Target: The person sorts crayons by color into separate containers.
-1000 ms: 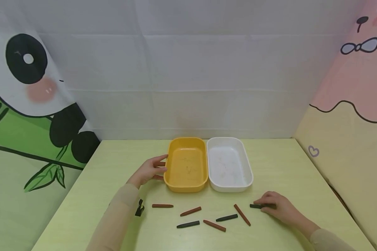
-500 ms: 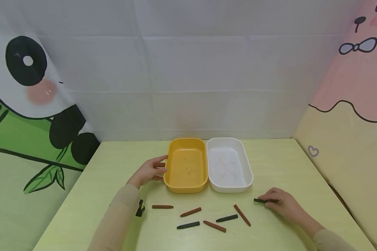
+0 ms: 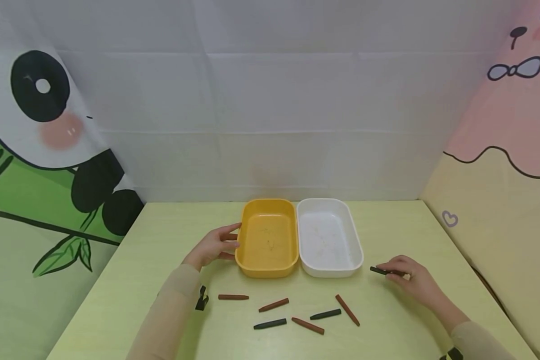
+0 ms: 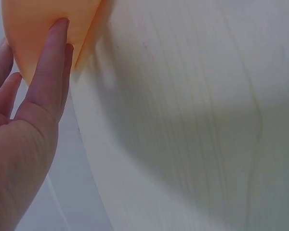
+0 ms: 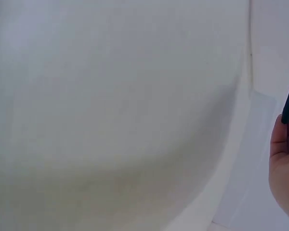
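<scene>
My left hand (image 3: 210, 247) lies against the left side of a yellow tray (image 3: 267, 235). In the left wrist view its extended fingers (image 4: 47, 72) touch the tray's outer wall. Right of the white tray (image 3: 329, 235), my right hand (image 3: 410, 280) pinches a black crayon (image 3: 376, 270) between thumb and fingers, raised off the table. The right wrist view catches that crayon (image 5: 288, 107) only at its right edge. Nearer the front lie two more black crayons (image 3: 270, 324) and several brown crayons (image 3: 308, 326), spread apart. No crayons lie in either tray.
The two trays stand side by side near the back of the pale wooden table (image 3: 184, 220). A grey-white cloth (image 3: 270, 100) hangs behind it, with printed cloth panels (image 3: 495, 210) on both sides.
My right hand has lifted the black crayon and moved it slightly back and to the right. My left hand, the trays and the other crayons have stayed in place.
</scene>
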A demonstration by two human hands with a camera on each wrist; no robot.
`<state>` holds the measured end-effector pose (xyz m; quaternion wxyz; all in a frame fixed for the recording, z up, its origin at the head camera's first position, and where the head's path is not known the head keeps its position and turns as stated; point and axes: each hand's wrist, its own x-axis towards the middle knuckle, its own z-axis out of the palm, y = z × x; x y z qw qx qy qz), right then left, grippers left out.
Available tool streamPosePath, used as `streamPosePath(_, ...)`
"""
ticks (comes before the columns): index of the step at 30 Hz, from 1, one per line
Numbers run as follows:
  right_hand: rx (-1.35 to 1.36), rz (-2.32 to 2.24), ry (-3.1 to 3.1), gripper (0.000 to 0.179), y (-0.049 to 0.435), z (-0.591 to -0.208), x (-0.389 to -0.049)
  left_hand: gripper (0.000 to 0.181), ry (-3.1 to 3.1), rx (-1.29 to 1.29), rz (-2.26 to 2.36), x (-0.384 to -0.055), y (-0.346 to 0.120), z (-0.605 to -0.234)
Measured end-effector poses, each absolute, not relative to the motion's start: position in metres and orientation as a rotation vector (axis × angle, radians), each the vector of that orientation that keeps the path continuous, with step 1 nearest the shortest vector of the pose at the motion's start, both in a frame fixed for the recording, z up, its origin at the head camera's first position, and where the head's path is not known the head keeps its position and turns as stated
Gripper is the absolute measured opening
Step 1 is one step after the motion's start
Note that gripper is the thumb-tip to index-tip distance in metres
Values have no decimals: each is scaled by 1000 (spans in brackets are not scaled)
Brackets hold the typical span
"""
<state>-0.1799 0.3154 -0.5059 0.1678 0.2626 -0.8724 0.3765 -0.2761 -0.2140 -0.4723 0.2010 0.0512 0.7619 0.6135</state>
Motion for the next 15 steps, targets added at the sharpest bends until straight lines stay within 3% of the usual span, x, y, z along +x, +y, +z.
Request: streamPosePath(15,771,1151,-2387,35,285,-478,-204,66,2126,140,1690,-279,-214,-473)
